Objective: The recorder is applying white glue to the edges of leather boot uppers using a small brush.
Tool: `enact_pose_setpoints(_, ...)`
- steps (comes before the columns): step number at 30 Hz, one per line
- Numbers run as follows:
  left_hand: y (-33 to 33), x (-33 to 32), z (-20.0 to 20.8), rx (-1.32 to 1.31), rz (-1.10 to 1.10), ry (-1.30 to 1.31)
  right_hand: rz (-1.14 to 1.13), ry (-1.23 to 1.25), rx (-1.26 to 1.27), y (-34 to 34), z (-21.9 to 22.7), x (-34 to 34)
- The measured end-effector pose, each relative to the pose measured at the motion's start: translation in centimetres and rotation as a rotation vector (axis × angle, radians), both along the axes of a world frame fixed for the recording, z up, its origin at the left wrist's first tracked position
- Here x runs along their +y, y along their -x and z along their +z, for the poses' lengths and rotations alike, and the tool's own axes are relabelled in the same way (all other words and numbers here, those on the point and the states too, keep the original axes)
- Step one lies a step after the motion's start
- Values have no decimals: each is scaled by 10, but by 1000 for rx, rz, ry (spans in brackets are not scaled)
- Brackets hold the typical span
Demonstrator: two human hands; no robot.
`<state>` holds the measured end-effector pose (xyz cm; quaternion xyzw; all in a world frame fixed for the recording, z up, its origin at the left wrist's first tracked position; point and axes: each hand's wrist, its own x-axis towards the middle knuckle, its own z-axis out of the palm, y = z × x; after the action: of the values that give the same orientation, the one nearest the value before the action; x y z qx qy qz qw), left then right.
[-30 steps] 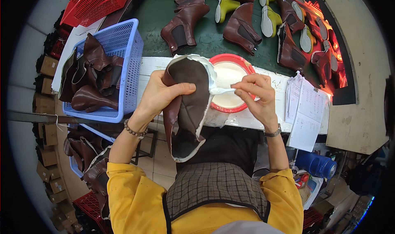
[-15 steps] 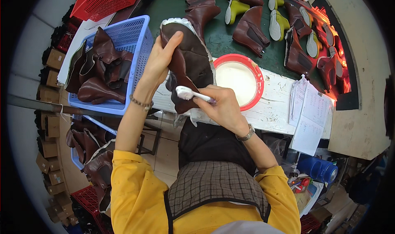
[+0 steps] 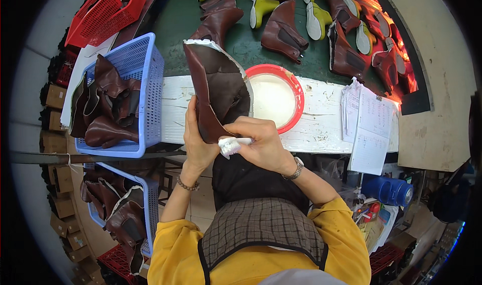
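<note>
A brown leather boot upper (image 3: 202, 89) with a dark lining and a white-smeared top edge is held up before me, its inside showing. My left hand (image 3: 197, 143) grips its lower part from the left, fingers behind the leather. My right hand (image 3: 266, 143) is closed round a white toothbrush (image 3: 231, 146), its bristles coated in white paste, just at the upper's lower end. The right fingers also seem to touch the upper's edge. Beyond that hand stands a red-rimmed basin (image 3: 301, 95) of creamy white liquid (image 3: 273, 100).
On the left, a blue basket (image 3: 152, 84) holds brown uppers; another basket (image 3: 149, 204) of them sits lower. Brown boots (image 3: 285, 31) and lime-green soled pieces (image 3: 262, 8) lie on the green surface, near a glowing red heater (image 3: 409, 69). A notebook (image 3: 374, 127) rests at the table's right.
My left hand has slid from the upper's top to its lower part. The upper has turned and dropped slightly. The toothbrush has moved down to the upper's lower end, bristles now facing downward.
</note>
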<state>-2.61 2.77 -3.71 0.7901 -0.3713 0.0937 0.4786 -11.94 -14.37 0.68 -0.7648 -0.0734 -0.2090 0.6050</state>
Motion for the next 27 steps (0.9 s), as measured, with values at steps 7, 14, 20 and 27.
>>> enact_pose_setpoints(7,-10,17,15,-124,71,-63,-649,529,303,23,-3,-99)
enact_pose_setpoints(14,-2,4,44,-197,-52,-135,-610,581,226,35,-11,-121)
enact_pose_setpoints(20,7,2,54,-245,-147,-213,-499,265,48,43,18,-101)
enact_pose_setpoints(27,10,14,47,-367,-275,-183,-557,319,31,34,14,-118)
